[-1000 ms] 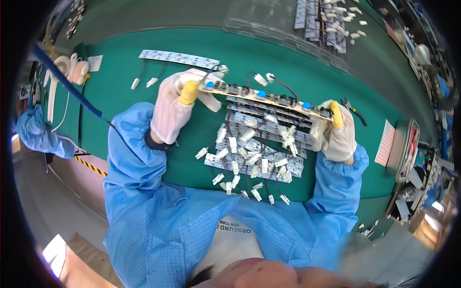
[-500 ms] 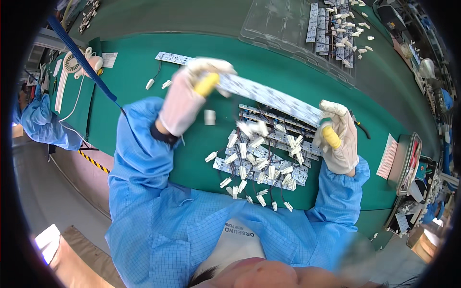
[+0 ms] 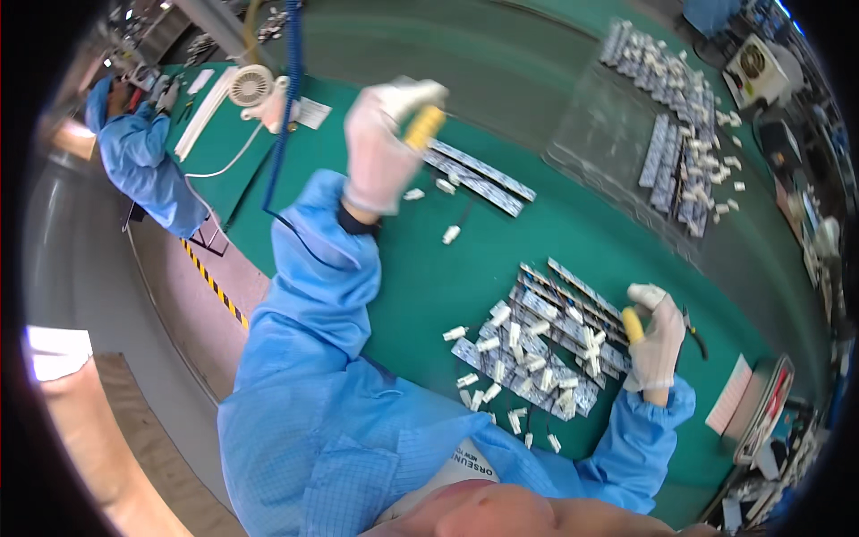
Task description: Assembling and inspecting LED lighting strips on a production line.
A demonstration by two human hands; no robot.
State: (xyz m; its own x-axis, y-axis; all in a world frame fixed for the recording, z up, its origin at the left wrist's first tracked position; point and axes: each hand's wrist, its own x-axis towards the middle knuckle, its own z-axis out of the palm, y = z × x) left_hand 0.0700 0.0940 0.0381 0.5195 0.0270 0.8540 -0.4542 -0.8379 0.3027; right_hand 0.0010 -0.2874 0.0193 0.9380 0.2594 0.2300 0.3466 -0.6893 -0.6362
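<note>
White gloves with yellow finger covers are on both hands. My left hand (image 3: 389, 143) is over the far middle of the bench, fingers apart and slightly blurred. Just right of it, two LED circuit-board strips (image 3: 488, 170) lie side by side, with white connectors on dark wires beside them. At the right end of the near pile, my right hand (image 3: 655, 336) pinches the end of a narrow LED strip (image 3: 582, 288) between thumb and forefinger. Below that strip, more LED boards (image 3: 528, 380) lie overlapped under many white plug connectors (image 3: 535, 362).
A clear plastic tray (image 3: 599, 134) at the far right adjoins more LED boards (image 3: 662, 152). Pliers (image 3: 694, 336) lie right of my right hand. A small white fan (image 3: 251, 87) and a blue coiled hose (image 3: 293, 80) are on the left, where a co-worker's blue sleeve (image 3: 148, 152) shows.
The LED strip held between both hands now lies beside another on the far bench. My left hand has let go of it; my right hand is at another strip's end. The view has turned.
</note>
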